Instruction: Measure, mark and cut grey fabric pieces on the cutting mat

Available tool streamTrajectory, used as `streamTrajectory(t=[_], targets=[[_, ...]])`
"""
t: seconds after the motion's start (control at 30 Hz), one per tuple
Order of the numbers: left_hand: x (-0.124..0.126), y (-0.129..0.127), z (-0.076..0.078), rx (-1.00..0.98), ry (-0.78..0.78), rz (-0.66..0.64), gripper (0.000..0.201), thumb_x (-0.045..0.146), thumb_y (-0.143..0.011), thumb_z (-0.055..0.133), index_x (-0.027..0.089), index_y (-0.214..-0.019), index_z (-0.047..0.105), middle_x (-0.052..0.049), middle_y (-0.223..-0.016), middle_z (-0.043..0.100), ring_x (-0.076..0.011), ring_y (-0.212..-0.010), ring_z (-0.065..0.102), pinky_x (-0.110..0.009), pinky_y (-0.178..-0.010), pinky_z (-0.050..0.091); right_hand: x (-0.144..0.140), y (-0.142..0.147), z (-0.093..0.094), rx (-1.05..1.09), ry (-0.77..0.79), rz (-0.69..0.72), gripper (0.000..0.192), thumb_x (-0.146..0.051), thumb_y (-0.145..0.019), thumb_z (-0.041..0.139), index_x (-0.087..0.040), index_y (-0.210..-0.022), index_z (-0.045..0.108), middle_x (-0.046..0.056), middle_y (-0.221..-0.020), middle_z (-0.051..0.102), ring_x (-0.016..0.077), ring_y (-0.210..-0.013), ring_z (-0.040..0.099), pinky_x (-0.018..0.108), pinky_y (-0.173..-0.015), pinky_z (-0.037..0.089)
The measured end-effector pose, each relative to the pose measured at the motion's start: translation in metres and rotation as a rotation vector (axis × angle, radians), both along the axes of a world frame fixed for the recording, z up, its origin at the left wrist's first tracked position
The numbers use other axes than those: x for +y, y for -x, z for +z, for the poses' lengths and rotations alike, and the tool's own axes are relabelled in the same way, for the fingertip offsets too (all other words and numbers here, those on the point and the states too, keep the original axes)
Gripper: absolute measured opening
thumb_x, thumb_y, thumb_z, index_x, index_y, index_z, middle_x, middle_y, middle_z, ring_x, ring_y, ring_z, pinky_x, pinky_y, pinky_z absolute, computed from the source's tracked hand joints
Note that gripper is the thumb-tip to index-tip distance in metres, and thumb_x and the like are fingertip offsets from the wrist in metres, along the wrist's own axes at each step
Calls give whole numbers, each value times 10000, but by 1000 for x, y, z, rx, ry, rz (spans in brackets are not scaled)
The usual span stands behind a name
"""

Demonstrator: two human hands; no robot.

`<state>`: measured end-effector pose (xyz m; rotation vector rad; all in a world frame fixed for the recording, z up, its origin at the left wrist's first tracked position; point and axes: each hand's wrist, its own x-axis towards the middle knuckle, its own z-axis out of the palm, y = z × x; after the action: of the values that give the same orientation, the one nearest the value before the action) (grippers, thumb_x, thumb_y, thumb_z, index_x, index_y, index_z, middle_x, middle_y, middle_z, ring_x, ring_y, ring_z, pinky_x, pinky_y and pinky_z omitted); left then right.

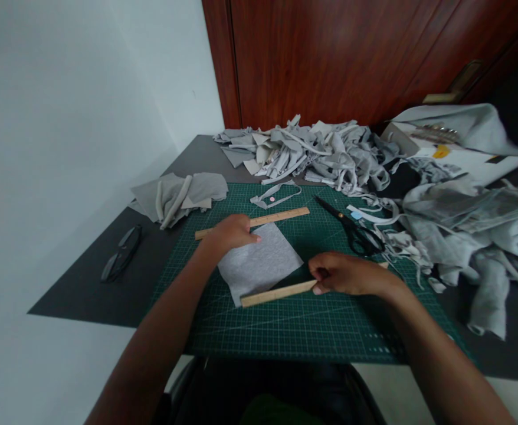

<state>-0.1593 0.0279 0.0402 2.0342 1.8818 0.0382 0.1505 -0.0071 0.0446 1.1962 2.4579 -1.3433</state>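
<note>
Now left hand flat on grey fabric; right hand pinching near ruler.

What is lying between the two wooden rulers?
In the head view, a square of grey cloth lies on the green mat between the far ruler and the near ruler.
</note>
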Motion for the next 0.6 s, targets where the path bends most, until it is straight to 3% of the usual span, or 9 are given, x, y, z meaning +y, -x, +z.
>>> streamTrajectory(t=[0.13, 0.23, 0.33, 0.5, 0.6], targets=[[2, 6, 5, -21, 71, 28, 288, 474, -811, 760, 207, -840, 654, -46, -959, 725, -218, -889, 681, -264, -676, 444, 19, -24, 6, 145, 169, 110, 305, -400, -809, 773, -216, -759, 534, -61, -695, 459, 142, -665, 440, 264, -599, 333], [-2, 1, 10, -57, 161, 23, 296, 487, -812, 741, 204, -818, 657, -41, -849, 714, -214, -777, 684, -277, -650, 474, 27, -41, 16, 253, 201, 33, 374, -489, -803, 803, -210, -921, 583, -48, -779, 498, 141, -689, 464, 256, -597, 370], [-10, -9, 19, -148, 411, -40, 333, 531, -809, 718, 202, -796, 666, -27, -668, 662, -217, -615, 661, -304, -581, 506, 32, -47, 22, 302, 199, -48, 444, -521, -798, 813, -203, -1050, 635, -18, -847, 565, 161, -749, 526, 267, -643, 429], [-22, -15, 35, -235, 730, -138, 461, 661, -810, 675, 202, -826, 640, -56, -663, 716, -243, -638, 725, -327, -606, 576, 37, -38, 8, 375, 177, -88, 399, -496, -839, 788, -191, -1068, 671, 2, -889, 626, 179, -815, 580, 293, -719, 470], [-23, -4, 43, -323, 773, -149, 555, 734, -747, 720, 211, -910, 636, -57, -748, 754, -240, -690, 743, -317, -624, 578, 36, -31, 1, 413, 167, -73, 371, -482, -874, 763, -189, -1080, 667, 2, -898, 623, 178, -824, 581, 292, -723, 466]])
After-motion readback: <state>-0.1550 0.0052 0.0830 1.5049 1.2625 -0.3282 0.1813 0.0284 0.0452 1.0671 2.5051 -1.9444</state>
